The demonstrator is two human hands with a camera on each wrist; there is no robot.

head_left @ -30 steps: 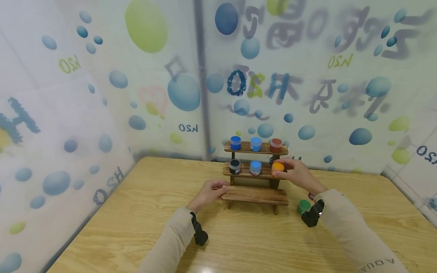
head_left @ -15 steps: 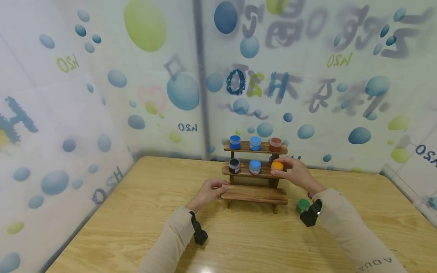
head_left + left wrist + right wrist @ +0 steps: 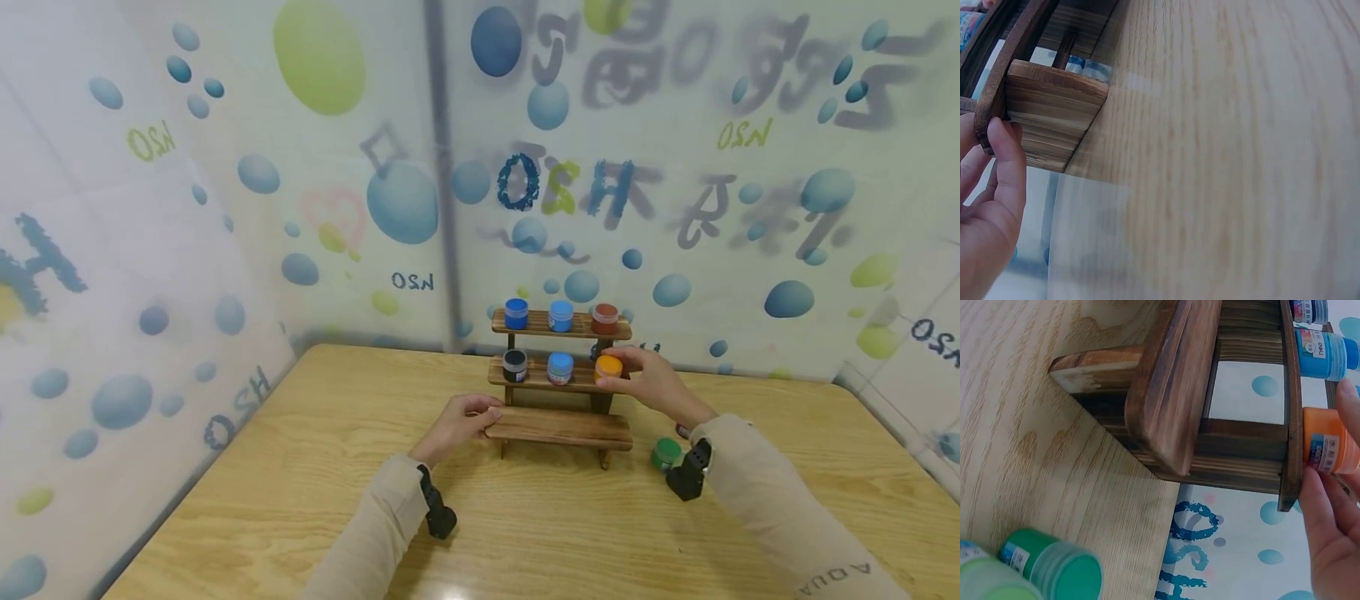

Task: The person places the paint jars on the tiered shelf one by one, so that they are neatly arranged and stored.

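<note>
A three-step wooden display rack (image 3: 558, 427) stands on the table. My left hand (image 3: 459, 427) pinches the left end of its lowest step, thumb on top; in the left wrist view the fingertips close round the board's edge. At the right end of the middle step, my right hand (image 3: 651, 382) holds an orange paint jar (image 3: 608, 368) between thumb and fingers. The right wrist view has the orange jar's base right at the board. Sharing that step are a black-lidded jar (image 3: 515, 366) and a light blue jar (image 3: 560, 367). The lowest step bears no jars.
On the top step sit a dark blue jar (image 3: 516, 314), a light blue one and a brown-red jar (image 3: 605, 318). A green jar (image 3: 666, 454) stands on the table by the right wrist, beside a pale green jar (image 3: 991, 575). A printed curtain (image 3: 337, 308) hangs behind the table.
</note>
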